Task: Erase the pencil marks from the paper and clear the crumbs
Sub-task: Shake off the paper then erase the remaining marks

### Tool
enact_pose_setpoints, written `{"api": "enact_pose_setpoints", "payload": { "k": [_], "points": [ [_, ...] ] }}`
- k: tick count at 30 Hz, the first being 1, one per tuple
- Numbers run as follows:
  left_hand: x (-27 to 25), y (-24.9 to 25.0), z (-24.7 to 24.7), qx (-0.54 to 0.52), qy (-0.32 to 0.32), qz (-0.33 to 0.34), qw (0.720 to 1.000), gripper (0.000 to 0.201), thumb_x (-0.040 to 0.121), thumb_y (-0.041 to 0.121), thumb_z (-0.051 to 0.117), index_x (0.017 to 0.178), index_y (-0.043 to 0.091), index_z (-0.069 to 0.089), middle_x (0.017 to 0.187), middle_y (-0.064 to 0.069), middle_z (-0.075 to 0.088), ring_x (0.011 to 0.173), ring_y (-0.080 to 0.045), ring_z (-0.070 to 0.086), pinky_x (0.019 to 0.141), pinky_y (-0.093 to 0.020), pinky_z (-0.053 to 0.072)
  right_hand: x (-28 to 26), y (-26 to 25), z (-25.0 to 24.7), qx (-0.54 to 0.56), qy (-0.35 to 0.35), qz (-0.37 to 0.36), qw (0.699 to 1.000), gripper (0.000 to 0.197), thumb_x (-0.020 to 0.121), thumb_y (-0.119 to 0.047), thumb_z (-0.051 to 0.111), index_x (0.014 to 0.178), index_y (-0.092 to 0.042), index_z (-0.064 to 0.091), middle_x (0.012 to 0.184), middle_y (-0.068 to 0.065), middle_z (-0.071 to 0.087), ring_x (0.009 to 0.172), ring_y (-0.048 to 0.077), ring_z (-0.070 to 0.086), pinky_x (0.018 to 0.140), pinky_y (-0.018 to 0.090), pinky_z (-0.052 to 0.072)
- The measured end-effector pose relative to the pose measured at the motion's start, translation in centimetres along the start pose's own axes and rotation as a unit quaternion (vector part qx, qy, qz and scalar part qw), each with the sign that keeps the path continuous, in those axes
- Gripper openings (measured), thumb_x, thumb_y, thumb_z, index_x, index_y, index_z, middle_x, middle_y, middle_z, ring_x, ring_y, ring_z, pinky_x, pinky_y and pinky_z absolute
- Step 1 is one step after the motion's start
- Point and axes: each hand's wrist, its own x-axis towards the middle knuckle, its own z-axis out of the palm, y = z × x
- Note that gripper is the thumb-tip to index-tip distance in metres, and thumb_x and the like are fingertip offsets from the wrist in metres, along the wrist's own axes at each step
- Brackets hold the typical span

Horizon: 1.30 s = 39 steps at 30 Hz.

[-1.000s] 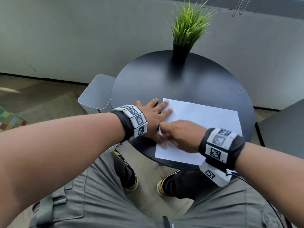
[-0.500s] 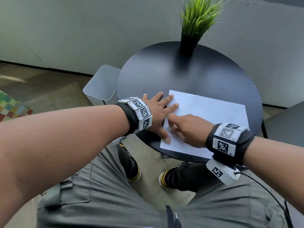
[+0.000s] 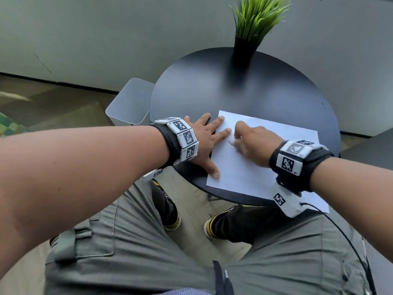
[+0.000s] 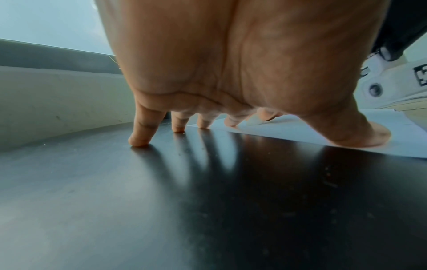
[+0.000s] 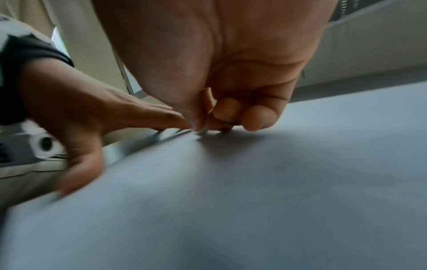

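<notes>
- While the left hand (image 3: 204, 143) lies flat with fingers spread, its thumb and two fingertips press the left edge of the white paper (image 3: 251, 169) on the round black table (image 3: 212, 92).
- Right hand (image 3: 253, 145) is curled, pinching a small whitish eraser (image 3: 231, 142) against the paper near the left fingers.
- Faint pencil marks (image 3: 221, 155) sit just below.
- Potted grass plant (image 3: 253, 24) stands at the far rim.

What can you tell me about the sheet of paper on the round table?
The sheet of paper is plain white and lies flat on the black round table, its near right corner hanging past the rim. The left hand presses its left edge with spread fingers. The right hand works on it, fingers curled. A few faint dark marks show near the left edge.
</notes>
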Motion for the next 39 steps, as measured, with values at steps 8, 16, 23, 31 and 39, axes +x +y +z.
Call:
{"api": "enact_pose_setpoints", "payload": {
  "k": [8, 16, 23, 31, 39],
  "points": [
    [0.0, 0.1, -0.4, 0.006, -0.007, 0.004, 1.0, 0.13, 0.057, 0.097, 0.054, 0.157, 0.042, -0.01, 0.167, -0.002, -0.017, 0.152, -0.037, -0.005, 0.109, -0.072, 0.025, -0.6, -0.3, 0.1, -0.009, -0.032, -0.033, 0.999, 0.021, 0.096, -0.036, 0.043, 0.109, -0.02, 0.039, 0.099, 0.013, 0.062, 0.086, 0.035, 0.057, 0.078, 0.044, 0.05],
    [0.0, 0.3, -0.4, 0.002, -0.013, 0.002, 1.0, 0.132, 0.057, 0.096, 0.056, 0.156, 0.043, -0.012, 0.167, -0.002, -0.019, 0.153, -0.038, -0.008, 0.109, -0.074, 0.022, -2.1, -1.4, 0.8, -0.026, -0.101, -0.109, 0.989, 0.021, 0.096, -0.03, 0.044, 0.113, -0.019, 0.039, 0.102, 0.014, 0.063, 0.088, 0.034, 0.056, 0.078, 0.043, 0.048],
    [0.0, 0.2, -0.4, -0.003, -0.014, 0.0, 1.0, 0.132, 0.057, 0.096, 0.057, 0.156, 0.042, -0.011, 0.167, -0.001, -0.019, 0.153, -0.037, -0.009, 0.11, -0.074, 0.021, -2.4, -1.9, 1.3, -0.004, -0.064, -0.087, 0.994, 0.019, 0.098, -0.029, 0.042, 0.109, -0.015, 0.035, 0.099, 0.018, 0.061, 0.088, 0.038, 0.057, 0.068, 0.037, 0.039],
    [0.1, 0.1, -0.3, -0.01, -0.018, -0.001, 1.0, 0.133, 0.056, 0.096, 0.057, 0.155, 0.043, -0.014, 0.167, 0.0, -0.021, 0.153, -0.036, -0.011, 0.11, -0.074, 0.02, -0.3, 0.4, 0.4, 0.012, 0.009, 0.019, 1.0, 0.021, 0.099, -0.033, 0.04, 0.11, -0.015, 0.036, 0.103, 0.019, 0.061, 0.084, 0.037, 0.054, 0.07, 0.039, 0.042],
    [0.2, 0.3, -0.4, -0.002, -0.011, -0.002, 1.0, 0.135, 0.054, 0.096, 0.058, 0.156, 0.043, -0.013, 0.167, 0.0, -0.015, 0.152, -0.036, -0.006, 0.108, -0.072, 0.024, 0.3, 1.3, -0.3, 0.035, 0.032, 0.04, 0.998, 0.021, 0.099, -0.034, 0.043, 0.106, -0.015, 0.039, 0.103, 0.02, 0.062, 0.091, 0.038, 0.056, 0.072, 0.039, 0.042]
  ]
}}
